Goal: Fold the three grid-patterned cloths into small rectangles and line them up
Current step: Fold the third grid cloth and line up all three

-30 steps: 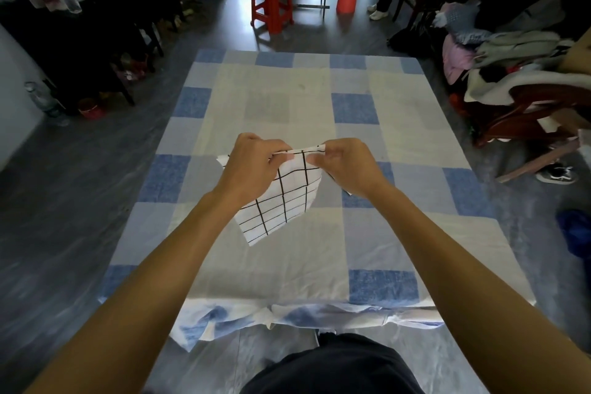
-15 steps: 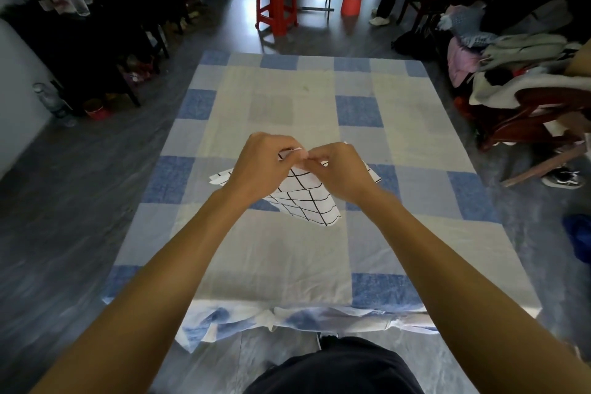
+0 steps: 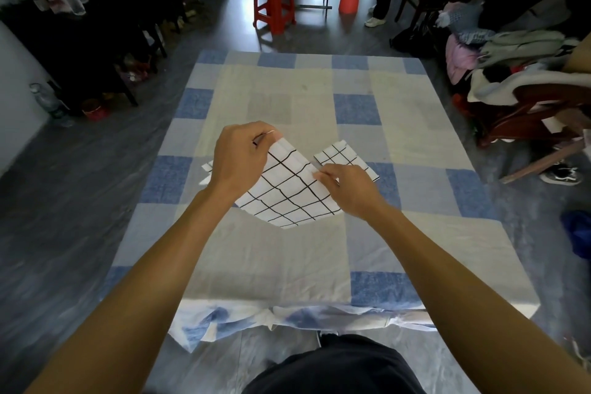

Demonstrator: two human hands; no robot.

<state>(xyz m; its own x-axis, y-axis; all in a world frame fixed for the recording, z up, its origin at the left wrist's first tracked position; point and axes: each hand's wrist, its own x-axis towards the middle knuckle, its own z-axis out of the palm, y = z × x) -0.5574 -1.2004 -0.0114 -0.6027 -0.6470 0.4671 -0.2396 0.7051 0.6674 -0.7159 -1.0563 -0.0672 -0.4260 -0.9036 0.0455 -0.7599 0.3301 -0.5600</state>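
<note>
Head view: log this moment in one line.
folding | left hand pinches grid cloth | right hand pinches its edge | second cloth flat behind

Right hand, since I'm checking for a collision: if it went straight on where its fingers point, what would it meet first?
The white black-gridded cloth that the right hand pinches; beyond it, probably the left hand, depth unclear.

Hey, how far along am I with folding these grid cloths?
Done: nothing clearly; no row of folded rectangles shows on the tablecloth. In hand: one grid cloth, pinched by the left hand and right hand, mid-fold. Left: finish it, fold the second grid cloth lying beyond the right hand if needed, plus a third not clearly visible, line them up.
</note>
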